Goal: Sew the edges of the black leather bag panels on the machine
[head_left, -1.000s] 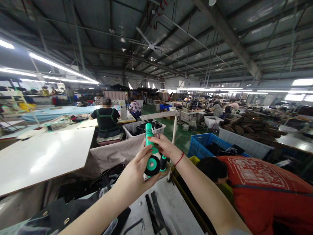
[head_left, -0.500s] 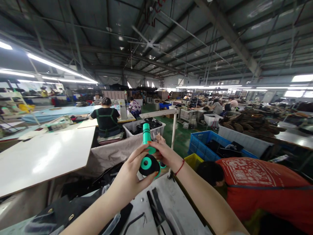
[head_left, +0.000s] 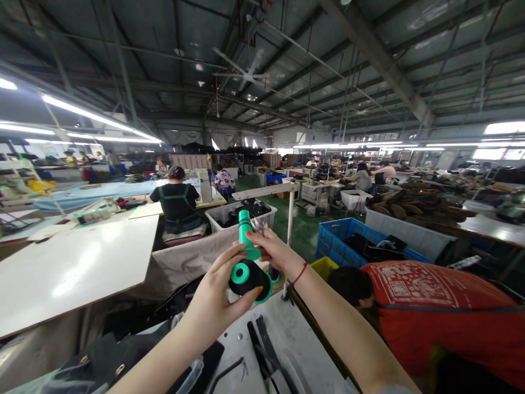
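Observation:
My left hand [head_left: 217,279] is wrapped around a thread spool [head_left: 248,282] wound with black thread on a green core, its round end facing me. Just above it, a nearly bare green spool [head_left: 245,225] stands upright with a few turns of dark thread near its top. My right hand [head_left: 276,254] closes on this green spool from the right, thumb against its side. A small greyish pointed piece shows past my right fingers; its kind is unclear. Left fingertips also reach the green spool's base. Another dark spool with a green base [head_left: 273,273] is partly hidden behind my right hand.
Below lies a pale machine table [head_left: 241,339] with a white post [head_left: 291,241]. A white tabletop [head_left: 77,262] extends left. A co-worker in a red shirt [head_left: 443,317] bends close on the right, beside a blue crate [head_left: 340,241]. Dark material lies lower left.
My hands and the spools have shifted slightly left and down in view, and the black spool shows a little more. Both hands keep their grip. The camera view has moved slightly.

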{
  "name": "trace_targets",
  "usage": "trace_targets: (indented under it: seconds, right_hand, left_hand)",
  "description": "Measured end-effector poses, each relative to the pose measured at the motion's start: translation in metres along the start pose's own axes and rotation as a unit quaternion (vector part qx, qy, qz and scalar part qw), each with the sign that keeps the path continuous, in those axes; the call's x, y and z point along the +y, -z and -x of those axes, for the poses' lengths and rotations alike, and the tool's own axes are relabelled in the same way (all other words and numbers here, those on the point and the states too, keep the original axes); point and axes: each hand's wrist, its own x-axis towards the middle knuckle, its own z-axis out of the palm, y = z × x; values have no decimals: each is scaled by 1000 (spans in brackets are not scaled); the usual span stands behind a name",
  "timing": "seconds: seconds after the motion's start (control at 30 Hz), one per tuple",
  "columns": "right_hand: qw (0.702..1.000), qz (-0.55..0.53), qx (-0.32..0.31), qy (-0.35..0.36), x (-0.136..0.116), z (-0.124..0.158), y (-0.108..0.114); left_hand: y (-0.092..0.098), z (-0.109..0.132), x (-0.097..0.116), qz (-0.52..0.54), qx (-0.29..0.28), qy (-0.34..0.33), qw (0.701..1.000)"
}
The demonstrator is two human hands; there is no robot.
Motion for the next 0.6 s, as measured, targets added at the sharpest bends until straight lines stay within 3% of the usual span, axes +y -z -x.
trace_targets:
  seconds: [0.1,0.23,0.43,0.6]
  right_hand:
    - [998,-13,-33,42,-3,-2,-4]
    - [997,-6,-52,52,-11,-30,-4]
    - [994,-17,28,103,-4,-51,0]
    - [991,-26,87,94,-4,-53,2]
  left_hand:
    - [2,-1,4,9,-6,-4,1000]
    - [7,-2,3,5,-3,3,1000]
    - [12,-4,-7,22,5,3,1000]
    - [13,-6,-11,51,10,34,998]
